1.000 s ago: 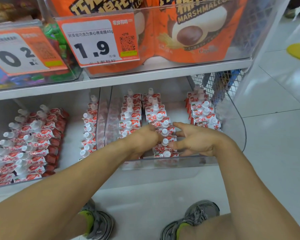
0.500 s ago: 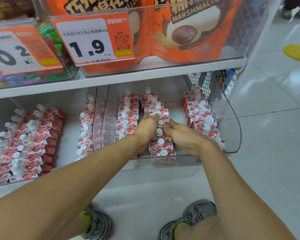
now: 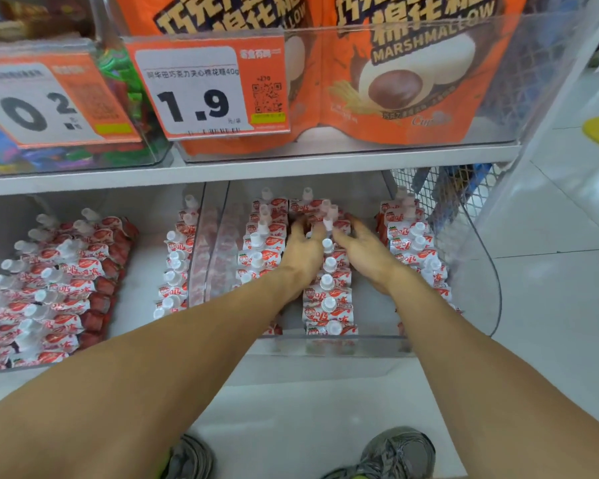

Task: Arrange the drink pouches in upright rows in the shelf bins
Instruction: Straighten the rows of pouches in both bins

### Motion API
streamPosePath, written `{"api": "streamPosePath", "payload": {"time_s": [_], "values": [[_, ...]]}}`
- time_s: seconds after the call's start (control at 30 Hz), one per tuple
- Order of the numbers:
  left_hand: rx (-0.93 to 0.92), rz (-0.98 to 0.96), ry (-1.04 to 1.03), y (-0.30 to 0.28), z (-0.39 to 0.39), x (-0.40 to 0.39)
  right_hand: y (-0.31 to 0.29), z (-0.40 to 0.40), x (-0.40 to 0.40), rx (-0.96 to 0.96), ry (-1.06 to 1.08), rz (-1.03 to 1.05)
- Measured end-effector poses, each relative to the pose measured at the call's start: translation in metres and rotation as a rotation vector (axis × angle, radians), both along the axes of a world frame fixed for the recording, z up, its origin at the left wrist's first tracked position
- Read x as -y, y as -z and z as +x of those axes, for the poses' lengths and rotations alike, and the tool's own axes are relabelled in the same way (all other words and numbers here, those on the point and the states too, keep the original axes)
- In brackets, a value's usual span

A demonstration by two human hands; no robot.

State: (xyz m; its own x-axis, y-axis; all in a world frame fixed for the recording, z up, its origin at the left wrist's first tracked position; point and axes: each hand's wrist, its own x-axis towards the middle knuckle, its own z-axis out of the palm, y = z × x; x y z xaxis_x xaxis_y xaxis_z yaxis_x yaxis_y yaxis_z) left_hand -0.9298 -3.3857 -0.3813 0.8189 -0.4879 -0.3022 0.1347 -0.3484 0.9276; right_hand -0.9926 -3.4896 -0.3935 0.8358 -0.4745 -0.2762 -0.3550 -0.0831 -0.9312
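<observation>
Both hands — left hand (image 3: 303,252), right hand (image 3: 367,254) — flanking middle pouch row (image 3: 329,292).

We read "1.9" on the orange price tag (image 3: 208,89), "0 2" on the left tag (image 3: 35,102), and "MARSHMALLOW" on the orange bag (image 3: 426,39); the pouch print is too blurred.

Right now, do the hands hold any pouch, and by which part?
Cannot be told: left hand and right hand flank the middle pouch row; fingertips are blurred.
</observation>
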Motion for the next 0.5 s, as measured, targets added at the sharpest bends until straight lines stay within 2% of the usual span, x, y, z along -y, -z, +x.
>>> {"api": "streamPosePath", "payload": {"time_s": [0.1, 0.27, 0.43, 0.5], "values": [[-0.029, -0.055, -0.070, 0.006, 0.007, 0.010, 0.001, 0.004, 0.003, 0.015, 0.034, 0.059], [-0.160, -0.149, -0.137, 0.014, 0.017, 0.021, 0.000, 0.015, 0.006, 0.010, 0.087, 0.002], [-0.281, -0.281, -0.157, 0.014, 0.021, 0.022, 0.008, 0.017, 0.003, 0.021, 0.124, 0.122], [-0.234, -0.240, -0.119, 0.012, 0.022, 0.023, 0.014, 0.018, 0.005, 0.009, 0.150, 0.128]]}}
